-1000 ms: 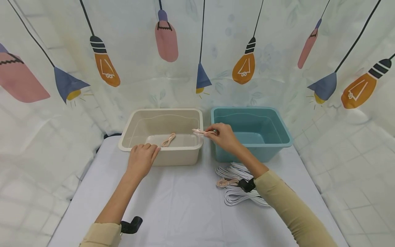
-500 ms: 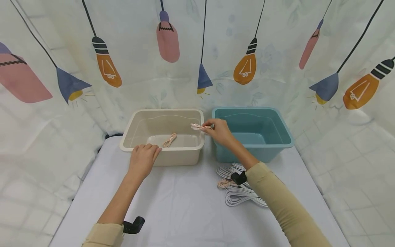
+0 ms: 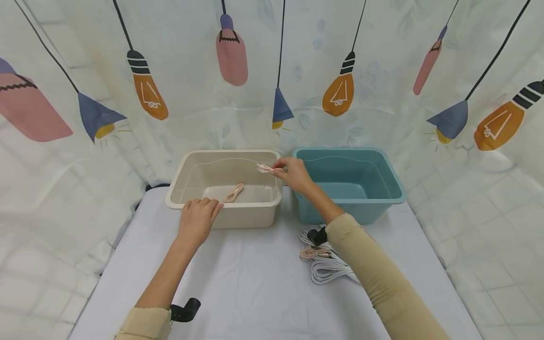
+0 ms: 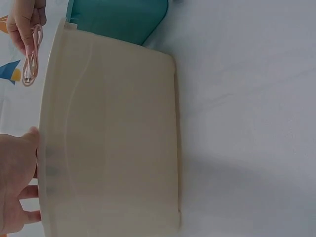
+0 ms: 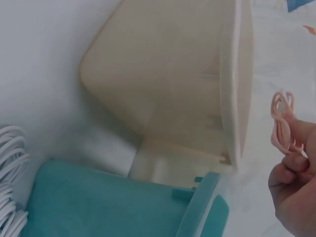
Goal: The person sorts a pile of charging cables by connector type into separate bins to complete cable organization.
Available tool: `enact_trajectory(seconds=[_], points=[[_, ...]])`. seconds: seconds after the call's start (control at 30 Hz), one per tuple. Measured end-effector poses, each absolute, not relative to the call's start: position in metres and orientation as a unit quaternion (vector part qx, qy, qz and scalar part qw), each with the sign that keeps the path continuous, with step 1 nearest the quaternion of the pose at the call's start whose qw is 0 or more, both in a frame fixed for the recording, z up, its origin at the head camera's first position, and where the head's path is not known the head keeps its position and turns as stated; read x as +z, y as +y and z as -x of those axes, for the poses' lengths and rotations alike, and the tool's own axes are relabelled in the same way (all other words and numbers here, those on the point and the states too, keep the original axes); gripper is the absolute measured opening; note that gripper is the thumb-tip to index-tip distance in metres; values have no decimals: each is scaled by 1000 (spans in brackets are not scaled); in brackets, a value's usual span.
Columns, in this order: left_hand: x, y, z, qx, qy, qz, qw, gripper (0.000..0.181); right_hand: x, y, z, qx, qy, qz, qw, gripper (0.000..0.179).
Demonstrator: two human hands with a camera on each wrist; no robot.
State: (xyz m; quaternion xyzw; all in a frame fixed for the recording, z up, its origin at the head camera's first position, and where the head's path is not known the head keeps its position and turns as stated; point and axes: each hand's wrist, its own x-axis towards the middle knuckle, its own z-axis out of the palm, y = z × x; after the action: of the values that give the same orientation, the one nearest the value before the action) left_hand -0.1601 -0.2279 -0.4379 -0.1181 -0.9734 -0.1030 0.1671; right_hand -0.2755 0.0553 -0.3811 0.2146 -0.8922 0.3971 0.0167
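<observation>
My right hand (image 3: pixel 294 175) pinches a small bundle of pink cable (image 3: pixel 265 168), held above the right end of the beige bin (image 3: pixel 244 218). In the right wrist view, the looped cable (image 5: pixel 282 123) sits between thumb and fingers, higher than the rim. Over the bin's front rim hook the fingers of my left hand (image 3: pixel 197 219); the left wrist view has this hand (image 4: pixel 17 173) right at the edge, fingertips partly hidden behind it. Another bundled pink cable (image 3: pixel 234 193) lies on the bin's floor.
Beside the beige bin stands a teal bin (image 3: pixel 340 205). In front of it, coiled white cables (image 3: pixel 329 270) and another pink cable bundle (image 3: pixel 313 253) lie on the white-covered table (image 3: pixel 255 293), partly under my right forearm. A patterned curtain (image 3: pixel 187 85) hangs behind the bins.
My right hand has moved left and slightly away from me, carrying the pink cable from the gap between the bins to above the beige bin. The left hand has stayed on the rim.
</observation>
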Motion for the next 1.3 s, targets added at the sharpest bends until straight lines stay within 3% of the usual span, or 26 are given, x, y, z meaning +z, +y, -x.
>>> enact_trajectory(seconds=[0.37,0.67,1.3], points=[[-439,-228,159,-105,-971,121,177,27,-385,41,290,372,-896,-239,24,24],[-440,-228,160,-105,-968,126,187,27,-383,36,288,371,-895,-248,-28,49],[-438,-227,159,-115,-968,124,186,26,-386,55,273,411,-879,-242,-5,44]])
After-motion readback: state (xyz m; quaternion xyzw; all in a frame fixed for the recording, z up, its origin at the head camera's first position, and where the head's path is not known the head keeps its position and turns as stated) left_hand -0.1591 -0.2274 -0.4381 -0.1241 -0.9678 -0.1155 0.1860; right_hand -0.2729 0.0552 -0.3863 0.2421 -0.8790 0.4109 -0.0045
